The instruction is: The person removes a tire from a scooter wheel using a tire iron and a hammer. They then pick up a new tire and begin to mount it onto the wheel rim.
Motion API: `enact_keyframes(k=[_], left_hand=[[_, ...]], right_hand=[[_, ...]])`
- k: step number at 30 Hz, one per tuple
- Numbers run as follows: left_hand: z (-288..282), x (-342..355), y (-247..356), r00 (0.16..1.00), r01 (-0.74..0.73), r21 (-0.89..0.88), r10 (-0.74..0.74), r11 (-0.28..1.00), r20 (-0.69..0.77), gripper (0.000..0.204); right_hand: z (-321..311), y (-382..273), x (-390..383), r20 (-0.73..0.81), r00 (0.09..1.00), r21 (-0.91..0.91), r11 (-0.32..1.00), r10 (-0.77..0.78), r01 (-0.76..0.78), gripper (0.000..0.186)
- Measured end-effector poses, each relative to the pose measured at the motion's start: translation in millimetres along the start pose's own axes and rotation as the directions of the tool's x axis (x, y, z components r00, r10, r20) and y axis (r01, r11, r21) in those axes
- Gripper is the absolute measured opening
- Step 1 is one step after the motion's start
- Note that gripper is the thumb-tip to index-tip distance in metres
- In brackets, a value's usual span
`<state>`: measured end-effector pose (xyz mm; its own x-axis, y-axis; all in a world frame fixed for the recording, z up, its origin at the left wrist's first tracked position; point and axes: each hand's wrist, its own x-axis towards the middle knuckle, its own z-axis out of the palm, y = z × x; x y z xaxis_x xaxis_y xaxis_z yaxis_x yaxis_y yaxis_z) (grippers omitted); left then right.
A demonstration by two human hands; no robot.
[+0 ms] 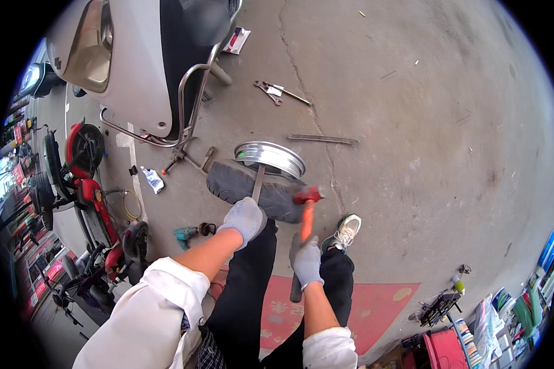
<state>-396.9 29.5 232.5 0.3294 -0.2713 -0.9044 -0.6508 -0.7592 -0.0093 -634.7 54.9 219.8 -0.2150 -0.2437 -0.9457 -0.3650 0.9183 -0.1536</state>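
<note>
Grey-gloved hands engaged at a tyre and rim on concrete.
A flat bar is gripped in the closed left hand; a red-headed hammer is clasped by the right hand beside the tyre.

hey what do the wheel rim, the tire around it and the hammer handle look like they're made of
Wheel rim: likely polished or chromed metal, bright silvery shine. Tire: matte black, seemingly rubber. Hammer handle: orange, probably plastic or fiberglass; hard to tell, it looks blurred.

Gloved left hand on tyre lever, right hand gripping hammer.
</note>
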Motion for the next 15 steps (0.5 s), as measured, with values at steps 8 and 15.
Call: enact_keyframes(k=[8,15], left_hand=[[3.0,23.4,-1.2,0.995,0.035,-0.115,-0.024,0.993,0.095,0.029],[13.2,29.5,3.6,0.983,0.056,-0.048,-0.046,0.997,0.176,0.034]], right_hand=[[-227.6,-158.9,-58.6,-0.549,0.739,0.208,0.793,-0.390,0.573,0.031],[-252.8,-207.6,-33.7,-0.915,0.353,0.271,0.349,-0.195,0.897,0.033]])
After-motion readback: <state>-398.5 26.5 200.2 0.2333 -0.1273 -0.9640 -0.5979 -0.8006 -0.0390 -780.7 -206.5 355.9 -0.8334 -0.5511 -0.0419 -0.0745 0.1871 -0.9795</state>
